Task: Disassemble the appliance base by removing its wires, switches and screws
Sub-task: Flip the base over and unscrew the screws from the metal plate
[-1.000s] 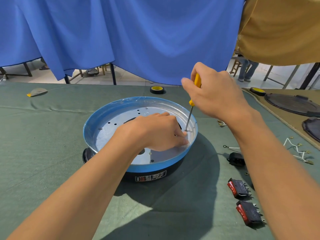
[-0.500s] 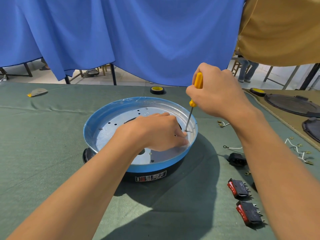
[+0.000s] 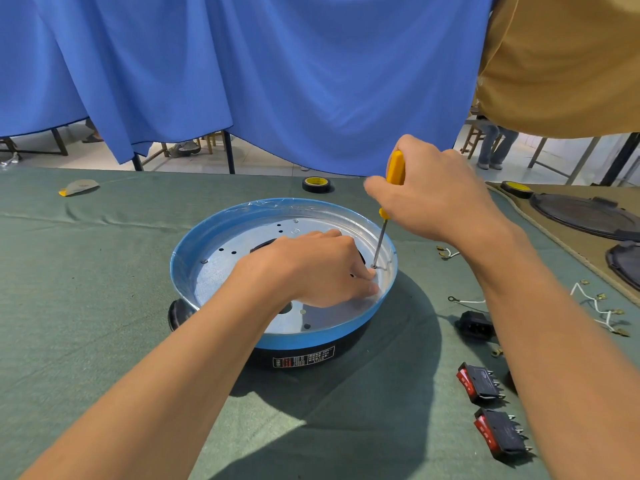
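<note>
The round appliance base (image 3: 221, 230) has a blue rim, a silver perforated plate inside and a black lower body. It sits mid-table on green cloth. My right hand (image 3: 440, 202) grips a yellow-handled screwdriver (image 3: 394, 168), whose thin shaft runs down to a screw (image 3: 374, 266) near the plate's right edge. My left hand (image 3: 311, 268) lies inside the base, its fingertips pressed on the plate right beside that screw. Two black rocker switches with red buttons (image 3: 479, 382) (image 3: 500, 434) lie on the cloth at the lower right.
A black power socket (image 3: 474, 325) and loose white wires (image 3: 599, 306) (image 3: 464, 300) lie right of the base. A tape roll (image 3: 316, 184) sits behind it, another (image 3: 516, 189) on the brown mat with dark lids (image 3: 585, 216). Blue curtain hangs at the table's far edge.
My right hand has turned on the screwdriver handle, showing more of the yellow grip above the fist. The tip stays on the same screw. My left hand has not moved.
</note>
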`<action>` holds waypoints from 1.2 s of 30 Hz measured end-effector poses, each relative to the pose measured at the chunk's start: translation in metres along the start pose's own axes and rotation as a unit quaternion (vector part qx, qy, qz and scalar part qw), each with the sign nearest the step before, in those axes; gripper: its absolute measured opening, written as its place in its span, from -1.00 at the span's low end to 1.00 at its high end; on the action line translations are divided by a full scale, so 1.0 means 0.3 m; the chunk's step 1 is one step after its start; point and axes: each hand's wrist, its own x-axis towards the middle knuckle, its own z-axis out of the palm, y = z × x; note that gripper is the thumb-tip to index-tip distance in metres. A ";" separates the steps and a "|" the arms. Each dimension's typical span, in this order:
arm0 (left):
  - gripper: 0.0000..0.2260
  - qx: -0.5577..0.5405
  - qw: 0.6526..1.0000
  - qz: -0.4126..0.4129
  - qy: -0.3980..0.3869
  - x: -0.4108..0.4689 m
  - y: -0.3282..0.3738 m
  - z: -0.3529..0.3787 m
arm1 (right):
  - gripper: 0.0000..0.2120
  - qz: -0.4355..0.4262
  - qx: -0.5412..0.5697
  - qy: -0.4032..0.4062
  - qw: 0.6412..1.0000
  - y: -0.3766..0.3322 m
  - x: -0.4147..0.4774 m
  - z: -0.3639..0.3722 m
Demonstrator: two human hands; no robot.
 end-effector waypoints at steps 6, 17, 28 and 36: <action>-0.66 -0.001 1.000 0.000 0.002 0.002 -0.004 0.001 | -0.79 0.005 0.015 0.002 1.000 0.006 0.006 0.001; -0.66 -0.013 1.000 0.012 0.005 0.009 -0.009 0.005 | -0.75 0.022 0.031 -0.007 0.999 0.011 0.005 -0.004; -0.65 -0.009 1.000 0.008 0.002 0.007 -0.010 0.005 | -0.80 0.011 0.023 -0.004 1.000 0.006 -0.001 -0.007; -0.65 -0.005 1.000 0.004 0.001 0.006 -0.008 0.005 | -0.81 0.001 -0.001 0.006 1.000 0.004 -0.004 -0.006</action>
